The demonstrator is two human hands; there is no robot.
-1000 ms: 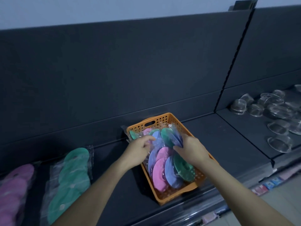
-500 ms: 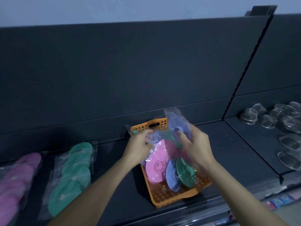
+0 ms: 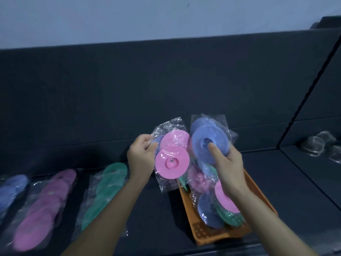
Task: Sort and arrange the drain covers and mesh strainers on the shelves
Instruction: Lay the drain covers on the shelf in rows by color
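1. The left hand [image 3: 141, 159] is raised over the shelf [image 3: 276, 182], just left of the orange basket [image 3: 212, 235]. Its fingers [image 3: 145, 140] are curled and pinch the edge of a clear bag holding the pink drain covers [image 3: 172, 161].
2. The right hand [image 3: 228, 167] holds the bagged blue drain covers [image 3: 210, 143] above the far end of the basket. The thumb presses the middle of the front cover and the fingers curl behind its rim.
3. More bagged covers in pink, blue and green lie heaped in the basket.
4. On the shelf to the left lie three lines of bagged covers: a green row [image 3: 105, 191], a pink row [image 3: 42, 209] and a blue row [image 3: 11, 189].
5. Clear strainers [image 3: 313, 146] sit at the far right.
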